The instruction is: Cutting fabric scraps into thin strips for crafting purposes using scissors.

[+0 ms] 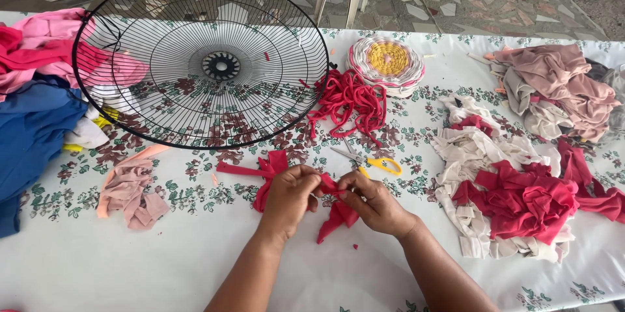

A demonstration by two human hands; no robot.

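**Both hands pinch a red fabric strip over the flowered counter**

The left hand point(290, 193) and the right hand point(374, 203) meet at the counter's point(130, 266) front middle, each clenched on the same red fabric strip point(335, 216), fingertips almost touching. One end trails left across the cloth; the other hangs below the right hand. Yellow-handled scissors point(374, 162) lie just beyond the knuckles. Farther back stands a tilted black wire fan guard point(202, 61), with a tangle of red loops point(348, 100) and a round woven mat point(387, 61) beside it. A heap of red and cream scraps point(508, 188) lies to the right.
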